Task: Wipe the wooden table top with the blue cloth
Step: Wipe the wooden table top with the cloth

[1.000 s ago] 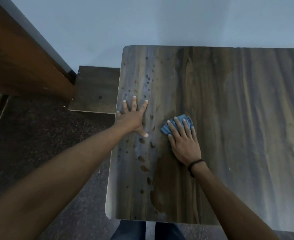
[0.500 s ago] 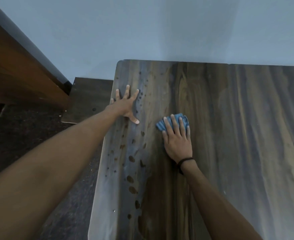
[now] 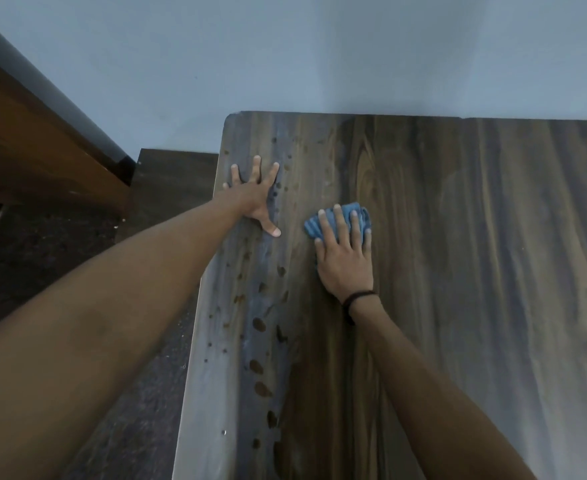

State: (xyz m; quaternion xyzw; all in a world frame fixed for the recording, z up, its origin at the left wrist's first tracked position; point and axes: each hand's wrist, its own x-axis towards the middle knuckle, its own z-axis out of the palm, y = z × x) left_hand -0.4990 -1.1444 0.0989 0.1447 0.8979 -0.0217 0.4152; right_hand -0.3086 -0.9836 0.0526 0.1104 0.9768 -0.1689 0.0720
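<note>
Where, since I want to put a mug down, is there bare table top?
The wide stretch of table top right of the right hand and blue cloth, back to the wall, is bare. Crowded: the left edge strip, where the left hand presses flat among dark spots.

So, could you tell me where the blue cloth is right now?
In the head view the blue cloth lies on the wooden table top, under the right hand, just right of the left hand.
</note>
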